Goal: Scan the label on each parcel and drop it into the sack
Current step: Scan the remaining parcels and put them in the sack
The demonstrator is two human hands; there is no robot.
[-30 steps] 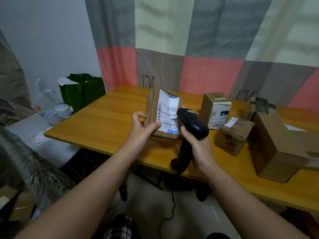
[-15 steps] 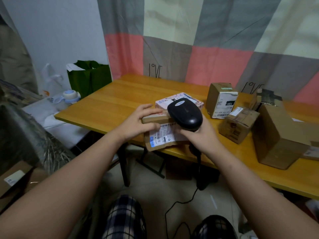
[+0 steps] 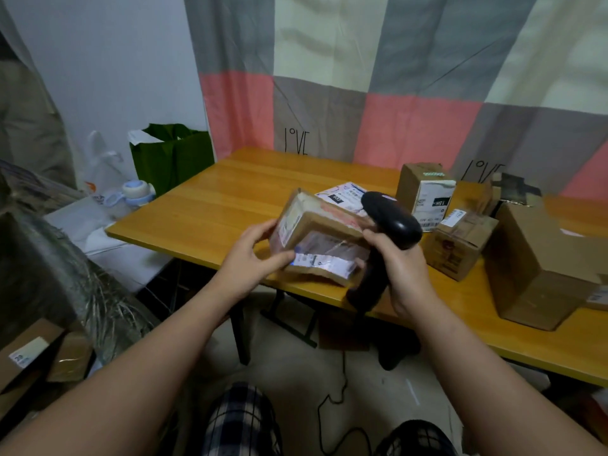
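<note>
A brown cardboard parcel (image 3: 324, 232) with a white label hangs tilted over the table's front edge. My left hand (image 3: 253, 258) grips its left end, thumb under the label. My right hand (image 3: 399, 261) holds a black handheld scanner (image 3: 391, 222) by its handle; its fingertips also touch the parcel's right end. The scanner head sits just right of the parcel. A grey woven sack (image 3: 59, 284) stands open on the floor at the left.
On the wooden table (image 3: 230, 199) lie a flat pink-and-white parcel (image 3: 342, 195), an upright small box (image 3: 426, 192), a low box (image 3: 459, 245) and a large box (image 3: 539, 268). A green bag (image 3: 171, 156) stands at the far left. Boxes (image 3: 36, 357) lie on the floor.
The parcel was first upright with its label facing me, then laid flat. Now it is tilted and turned leftwards, and the scanner has swung off the parcel to its right side.
</note>
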